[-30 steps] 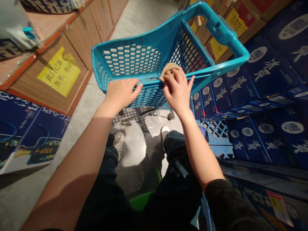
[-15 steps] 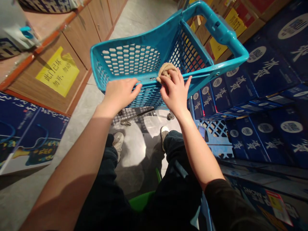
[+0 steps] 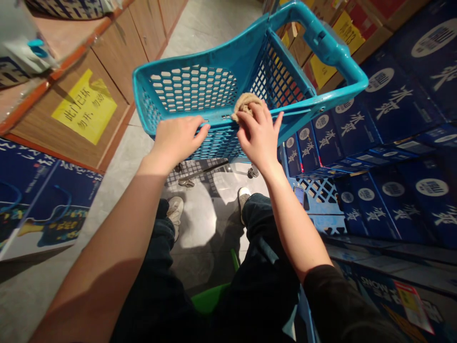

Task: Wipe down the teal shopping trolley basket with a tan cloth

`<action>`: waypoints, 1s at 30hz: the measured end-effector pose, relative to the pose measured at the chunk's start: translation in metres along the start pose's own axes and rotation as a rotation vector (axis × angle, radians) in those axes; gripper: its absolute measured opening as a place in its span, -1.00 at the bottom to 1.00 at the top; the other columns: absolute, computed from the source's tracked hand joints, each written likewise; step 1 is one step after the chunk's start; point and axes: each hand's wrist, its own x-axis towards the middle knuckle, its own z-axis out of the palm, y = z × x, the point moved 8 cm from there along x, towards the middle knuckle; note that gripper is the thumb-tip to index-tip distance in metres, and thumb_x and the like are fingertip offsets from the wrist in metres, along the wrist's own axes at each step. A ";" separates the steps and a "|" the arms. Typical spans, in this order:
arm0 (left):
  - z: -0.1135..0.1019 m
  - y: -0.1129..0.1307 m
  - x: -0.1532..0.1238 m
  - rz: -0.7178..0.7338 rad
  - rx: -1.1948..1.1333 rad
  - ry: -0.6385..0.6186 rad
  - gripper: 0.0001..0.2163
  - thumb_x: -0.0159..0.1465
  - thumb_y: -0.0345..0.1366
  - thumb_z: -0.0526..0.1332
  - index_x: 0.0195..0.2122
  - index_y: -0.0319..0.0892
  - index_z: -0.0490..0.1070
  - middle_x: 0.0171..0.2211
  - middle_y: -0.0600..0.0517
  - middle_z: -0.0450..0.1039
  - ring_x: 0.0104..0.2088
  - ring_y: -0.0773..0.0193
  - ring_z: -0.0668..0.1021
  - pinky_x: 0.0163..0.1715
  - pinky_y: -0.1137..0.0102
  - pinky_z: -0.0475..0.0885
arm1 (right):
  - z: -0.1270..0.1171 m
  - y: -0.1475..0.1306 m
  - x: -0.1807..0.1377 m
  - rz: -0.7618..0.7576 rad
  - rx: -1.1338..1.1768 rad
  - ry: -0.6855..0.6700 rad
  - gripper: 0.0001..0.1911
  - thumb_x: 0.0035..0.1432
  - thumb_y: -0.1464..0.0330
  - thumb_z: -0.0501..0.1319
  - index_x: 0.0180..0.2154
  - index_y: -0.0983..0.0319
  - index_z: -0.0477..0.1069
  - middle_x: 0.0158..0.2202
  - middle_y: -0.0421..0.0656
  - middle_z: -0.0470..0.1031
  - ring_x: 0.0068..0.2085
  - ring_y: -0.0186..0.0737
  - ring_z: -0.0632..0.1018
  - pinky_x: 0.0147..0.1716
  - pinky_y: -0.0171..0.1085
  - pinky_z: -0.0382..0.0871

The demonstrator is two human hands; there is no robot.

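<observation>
A blue plastic shopping cart (image 3: 250,59) with perforated sides stands in front of me, its handle towards the upper right. My left hand (image 3: 180,136) is closed over the near rim, thumb on the outside and fingertips hidden inside the basket. Further right along that rim, my right hand (image 3: 260,136) presses a bunched brown cloth (image 3: 244,101) against the edge. Its fingers curl over the cloth, while the little finger sticks out to the side. No goods show inside the cart's basket.
Stacked blue boxes (image 3: 389,102) line the right side, beside a light-blue plastic crate (image 3: 324,207) with a phone (image 3: 300,195) on it. Wooden cabinets (image 3: 117,66) with a yellow sign (image 3: 85,107) stand left. Something green (image 3: 210,297) shows beneath me.
My right fingers and the cloth have shifted very slightly. Both hands keep their places on the cart's rim, and the view has barely moved.
</observation>
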 end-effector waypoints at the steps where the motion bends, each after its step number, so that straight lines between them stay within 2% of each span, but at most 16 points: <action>1: 0.000 0.000 0.000 -0.003 -0.001 -0.007 -0.50 0.57 -0.04 -0.11 0.08 -0.16 0.58 0.04 -0.24 0.67 0.06 -0.21 0.65 -0.15 0.17 0.38 | -0.002 0.012 0.002 0.035 -0.002 0.030 -0.51 0.39 0.38 0.08 0.27 0.02 0.48 0.48 -0.04 0.37 0.58 0.28 0.19 0.47 0.69 -0.22; 3: 0.001 -0.001 0.000 -0.004 -0.011 -0.009 -0.50 0.57 -0.03 -0.11 0.09 -0.16 0.58 0.04 -0.24 0.67 0.06 -0.22 0.65 -0.13 0.16 0.39 | -0.005 0.029 0.003 0.083 -0.009 0.071 -0.51 0.38 0.38 0.08 0.25 0.03 0.48 0.48 -0.02 0.37 0.59 0.30 0.19 0.46 0.71 -0.20; 5: 0.000 0.000 0.001 0.000 -0.027 -0.002 -0.49 0.57 -0.03 -0.11 0.11 -0.16 0.58 0.04 -0.24 0.67 0.06 -0.21 0.65 -0.11 0.16 0.40 | -0.004 0.028 0.001 0.096 -0.018 0.071 -0.49 0.36 0.39 0.09 0.27 0.06 0.47 0.49 0.00 0.34 0.60 0.32 0.15 0.46 0.69 -0.18; 10: 0.000 0.000 0.001 -0.009 -0.035 0.000 -0.49 0.57 -0.03 -0.11 0.10 -0.17 0.58 0.05 -0.26 0.66 0.07 -0.23 0.65 -0.09 0.14 0.41 | 0.007 -0.027 -0.008 -0.046 0.034 -0.068 -0.39 0.34 0.41 0.10 0.38 0.10 0.40 0.54 0.00 0.27 0.63 0.26 0.08 0.53 0.57 -0.18; 12: 0.000 0.001 0.001 -0.009 -0.034 -0.002 -0.49 0.57 -0.03 -0.11 0.09 -0.16 0.58 0.05 -0.25 0.66 0.08 -0.22 0.64 -0.08 0.14 0.41 | 0.008 -0.040 -0.008 -0.103 0.062 -0.094 -0.38 0.34 0.42 0.11 0.38 0.07 0.39 0.53 -0.03 0.29 0.62 0.22 0.09 0.54 0.56 -0.22; 14: 0.000 0.001 0.000 -0.007 -0.042 -0.004 -0.50 0.57 -0.03 -0.11 0.08 -0.16 0.58 0.06 -0.25 0.66 0.08 -0.21 0.64 -0.06 0.14 0.40 | 0.007 -0.034 -0.005 -0.105 0.067 -0.078 -0.43 0.36 0.41 0.10 0.35 0.04 0.43 0.51 -0.05 0.33 0.61 0.21 0.15 0.53 0.59 -0.26; 17: 0.000 0.001 0.000 -0.006 -0.056 -0.008 -0.50 0.57 -0.02 -0.11 0.08 -0.15 0.57 0.07 -0.24 0.65 0.08 -0.21 0.64 -0.05 0.14 0.40 | 0.002 -0.003 0.000 -0.029 0.046 0.007 -0.51 0.40 0.39 0.08 0.27 0.02 0.48 0.47 -0.05 0.39 0.57 0.22 0.22 0.50 0.63 -0.28; 20: 0.000 0.001 0.000 -0.008 -0.046 -0.011 -0.50 0.57 -0.03 -0.12 0.10 -0.15 0.57 0.06 -0.24 0.66 0.08 -0.22 0.64 -0.06 0.13 0.41 | 0.000 0.015 0.002 0.055 0.003 0.047 -0.50 0.39 0.39 0.08 0.27 0.02 0.48 0.48 -0.03 0.37 0.58 0.26 0.20 0.48 0.67 -0.22; 24: 0.000 0.000 0.000 0.001 -0.059 0.003 -0.50 0.56 -0.01 -0.12 0.10 -0.11 0.57 0.06 -0.23 0.66 0.06 -0.19 0.65 -0.09 0.15 0.41 | 0.004 -0.009 -0.004 0.056 -0.041 -0.071 -0.39 0.33 0.40 0.12 0.37 0.08 0.40 0.55 0.02 0.24 0.62 0.31 0.08 0.50 0.63 -0.14; 27: -0.001 0.000 0.000 0.009 -0.068 0.022 -0.50 0.56 -0.01 -0.11 0.07 -0.11 0.58 0.04 -0.22 0.67 0.06 -0.18 0.64 -0.09 0.16 0.40 | 0.004 -0.032 -0.006 -0.013 -0.008 -0.119 -0.38 0.34 0.39 0.12 0.39 0.06 0.39 0.55 -0.01 0.24 0.63 0.27 0.07 0.52 0.61 -0.22; 30: 0.000 -0.001 0.000 0.004 -0.063 0.012 -0.50 0.56 -0.01 -0.11 0.07 -0.11 0.58 0.04 -0.23 0.67 0.06 -0.18 0.64 -0.09 0.15 0.40 | -0.001 -0.022 -0.003 -0.007 0.041 -0.060 -0.47 0.37 0.39 0.09 0.31 0.02 0.46 0.51 -0.05 0.33 0.61 0.24 0.13 0.51 0.64 -0.28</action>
